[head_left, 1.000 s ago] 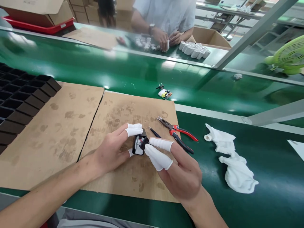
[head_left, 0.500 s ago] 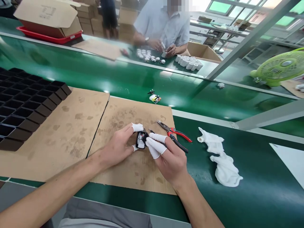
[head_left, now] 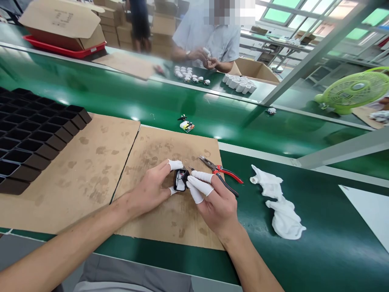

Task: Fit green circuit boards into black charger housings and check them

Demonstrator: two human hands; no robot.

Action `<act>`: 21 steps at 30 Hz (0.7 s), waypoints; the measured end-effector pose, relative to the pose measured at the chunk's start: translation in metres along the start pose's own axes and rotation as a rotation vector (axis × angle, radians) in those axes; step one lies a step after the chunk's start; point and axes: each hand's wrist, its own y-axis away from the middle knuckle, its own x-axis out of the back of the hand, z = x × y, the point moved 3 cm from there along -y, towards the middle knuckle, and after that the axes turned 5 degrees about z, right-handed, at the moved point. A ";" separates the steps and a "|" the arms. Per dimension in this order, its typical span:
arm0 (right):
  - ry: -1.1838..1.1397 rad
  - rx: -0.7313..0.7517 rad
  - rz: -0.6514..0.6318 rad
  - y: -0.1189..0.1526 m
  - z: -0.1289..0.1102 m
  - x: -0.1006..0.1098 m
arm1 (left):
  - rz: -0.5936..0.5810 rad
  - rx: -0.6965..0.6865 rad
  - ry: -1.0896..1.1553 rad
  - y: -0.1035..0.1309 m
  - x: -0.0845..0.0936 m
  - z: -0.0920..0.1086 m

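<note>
- Cardboard (head_left: 164,231) lies on the green bench (head_left: 261,255) under both hands, running out of view at far left.
- Left hand (head_left: 153,187): narrow, its white-covered thumb and fingertips gripping the case (head_left: 180,185) from near and far sides; its remaining fingers are hard to make out.
- Right hand (head_left: 219,202): narrow, covered fingertips pinched on a black piece (head_left: 185,177), which they partly hide.
- Between the hands, the case is small, black and boxy with rounded corners, its open face showing white inside; finer contents are too small to tell.
- At the right fingertips, the black piece overlaps the opening; whether it is attached cannot be told.
- Just beyond the right fingers, a pointed tool (head_left: 191,168) shows only its tip; near it, pliers (head_left: 219,169) with red-and-black handles.
- Right of the right hand, crumpled white cloths (head_left: 286,220).
- Beyond both hands, a circuit board (head_left: 186,126).
- Well left of the left hand, rows of black boxes (head_left: 39,142), cut off by the frame.
- Farthest ahead, a co-worker (head_left: 209,40), head masked; the item in their hands is blurred.
</note>
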 end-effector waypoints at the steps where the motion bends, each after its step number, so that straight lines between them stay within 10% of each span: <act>1: 0.014 -0.002 0.009 0.001 0.000 0.001 | 0.000 0.009 0.011 0.000 0.000 0.000; 12: 0.073 0.049 -0.075 -0.001 -0.016 -0.005 | 0.182 0.273 0.123 -0.012 0.005 0.012; 21: -0.052 -0.233 -0.144 0.004 -0.014 -0.014 | 0.244 0.461 0.147 -0.010 -0.002 0.017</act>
